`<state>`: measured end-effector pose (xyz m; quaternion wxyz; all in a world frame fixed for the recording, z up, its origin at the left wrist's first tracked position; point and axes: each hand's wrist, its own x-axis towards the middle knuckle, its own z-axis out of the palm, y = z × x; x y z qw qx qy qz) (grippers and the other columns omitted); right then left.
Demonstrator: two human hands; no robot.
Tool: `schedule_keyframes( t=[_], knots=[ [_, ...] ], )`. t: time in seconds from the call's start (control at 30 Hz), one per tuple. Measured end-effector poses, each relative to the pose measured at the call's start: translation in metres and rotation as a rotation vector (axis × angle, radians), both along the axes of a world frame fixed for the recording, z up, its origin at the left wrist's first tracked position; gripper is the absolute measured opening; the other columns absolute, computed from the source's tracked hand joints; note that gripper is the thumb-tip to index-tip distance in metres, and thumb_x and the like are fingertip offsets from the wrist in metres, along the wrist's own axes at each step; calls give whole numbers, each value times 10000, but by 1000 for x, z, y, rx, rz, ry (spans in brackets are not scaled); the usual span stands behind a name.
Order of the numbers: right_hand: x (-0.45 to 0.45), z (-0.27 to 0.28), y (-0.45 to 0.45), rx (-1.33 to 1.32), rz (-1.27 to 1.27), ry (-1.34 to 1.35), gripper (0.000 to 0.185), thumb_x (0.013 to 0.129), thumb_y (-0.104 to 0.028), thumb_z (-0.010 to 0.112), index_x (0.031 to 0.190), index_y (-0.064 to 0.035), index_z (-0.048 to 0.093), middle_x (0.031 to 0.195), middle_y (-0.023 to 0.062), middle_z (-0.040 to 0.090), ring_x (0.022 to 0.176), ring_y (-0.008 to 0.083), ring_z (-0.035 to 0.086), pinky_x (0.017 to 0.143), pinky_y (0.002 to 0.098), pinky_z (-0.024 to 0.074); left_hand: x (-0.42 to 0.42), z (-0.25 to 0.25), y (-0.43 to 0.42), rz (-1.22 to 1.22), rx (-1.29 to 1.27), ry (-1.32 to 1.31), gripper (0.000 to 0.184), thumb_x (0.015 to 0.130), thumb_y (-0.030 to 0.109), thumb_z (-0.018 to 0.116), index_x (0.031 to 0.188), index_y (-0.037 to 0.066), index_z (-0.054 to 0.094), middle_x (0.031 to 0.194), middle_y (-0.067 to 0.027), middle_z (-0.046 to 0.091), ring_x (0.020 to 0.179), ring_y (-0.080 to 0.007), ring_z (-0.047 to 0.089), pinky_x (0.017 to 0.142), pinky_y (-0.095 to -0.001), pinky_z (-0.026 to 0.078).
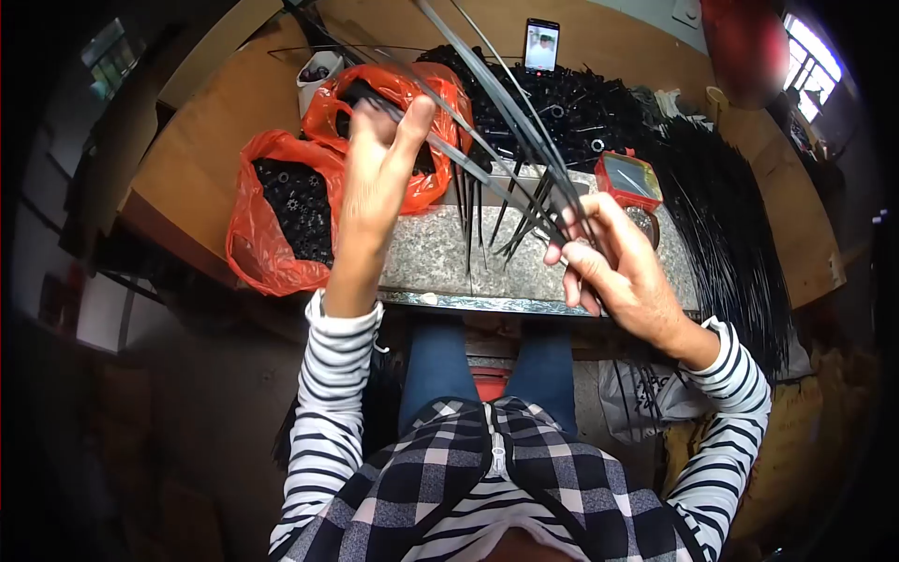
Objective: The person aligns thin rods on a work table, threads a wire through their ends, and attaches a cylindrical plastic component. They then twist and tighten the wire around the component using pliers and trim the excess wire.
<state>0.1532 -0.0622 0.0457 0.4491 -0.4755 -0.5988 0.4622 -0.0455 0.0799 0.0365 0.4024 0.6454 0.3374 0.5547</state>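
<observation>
My right hand (618, 267) is closed around a bundle of long, thin black strips (529, 131) above the front of the stone slab. The strips fan up and to the left, past the top of the view, with short ends pointing down toward the slab. My left hand (379, 155) is raised in front of the red plastic bags, thumb up. Its fingers are smeared by motion, and one strip runs close by them; whether they grip it cannot be made out. More black strips (468, 215) lie over the slab's back edge, ends hanging toward me.
A red bag (248, 229) of small black toothed parts and a second red bag (449, 84) stand at left. Behind lies a heap of black parts (599, 103) with a phone (541, 47) upright. A red-rimmed box (629, 180) and a pile of strips (735, 244) are at right.
</observation>
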Motion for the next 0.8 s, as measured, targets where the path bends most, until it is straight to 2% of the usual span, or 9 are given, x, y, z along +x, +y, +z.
schedule_keyframes(
  t=[0.07, 0.17, 0.2, 0.23, 0.4, 0.43, 0.67, 0.73, 0.8],
  knots=[
    [-4, 1, -5, -100, 40, 80, 214, 908, -69, 471, 1080, -5, 361, 888, 121, 554, 568, 105, 548, 435, 174, 411, 23, -3, 0, -345, -234, -382, 447, 827, 440, 609, 972, 35, 488, 967, -152, 611, 919, -169, 554, 802, -303, 404],
    [5, 5, -9, -409, 176, 128, 251, 942, -231, 442, 973, 14, 483, 786, 110, 590, 576, 128, 581, 523, 224, 485, 33, 14, -13, -640, -366, -539, 306, 854, 311, 606, 975, 40, 532, 914, -171, 639, 861, -240, 634, 775, -313, 480],
    [10, 4, -10, -535, 235, 189, 315, 949, -281, 413, 960, 22, 503, 778, 110, 597, 586, 138, 587, 538, 231, 491, 38, 14, -12, -621, -345, -533, 264, 861, 265, 598, 985, 39, 541, 912, -174, 637, 836, -281, 650, 762, -350, 510],
    [14, 2, -9, -661, 297, 252, 385, 955, -330, 384, 947, 29, 524, 769, 109, 604, 595, 148, 594, 553, 239, 498, 40, 13, -13, -591, -267, -365, 418, 908, 313, 499, 1158, -20, 477, 1033, -197, 603, 935, -291, 622, 817, -368, 493],
    [16, 12, 9, -477, 328, 476, 394, 947, -322, 400, 1014, 45, 527, 848, 150, 618, 698, 199, 629, 614, 282, 525, 62, 4, -30, -920, -231, -140, 519, 956, 383, 333, 1215, -55, 435, 1096, -209, 581, 1010, -255, 580, 909, -362, 446],
    [13, 14, 13, -484, 270, 505, 382, 944, -309, 412, 1027, 47, 521, 870, 158, 617, 722, 214, 634, 635, 293, 531, 65, 4, -37, -972, -470, -157, 520, 959, 378, 327, 1204, -66, 444, 1101, -207, 579, 1022, -243, 572, 897, -348, 455],
    [15, 12, 25, -438, 386, 564, 435, 931, -277, 450, 1177, 81, 449, 1072, 237, 568, 984, 299, 593, 842, 374, 498, 71, 8, -23, -934, -492, -317, 501, 946, 347, 370, 1153, -97, 473, 978, -207, 628, 894, -253, 624, 835, -346, 490],
    [17, 11, 26, -573, 440, 563, 451, 935, -280, 443, 1189, 92, 436, 1103, 252, 554, 1004, 315, 583, 859, 390, 489, 75, 4, -17, -996, -521, -318, 543, 948, 367, 329, 1204, -104, 415, 1042, -243, 593, 992, -319, 584, 905, -384, 453],
    [22, 8, 30, -594, 475, 537, 477, 943, -307, 414, 1182, 105, 436, 1100, 258, 557, 1006, 323, 580, 873, 405, 481, 75, 7, -20, -1041, -566, -291, 636, 952, 452, 228, 1210, -93, 428, 1027, -232, 601, 986, -294, 586, 914, -368, 448]
  ],
)
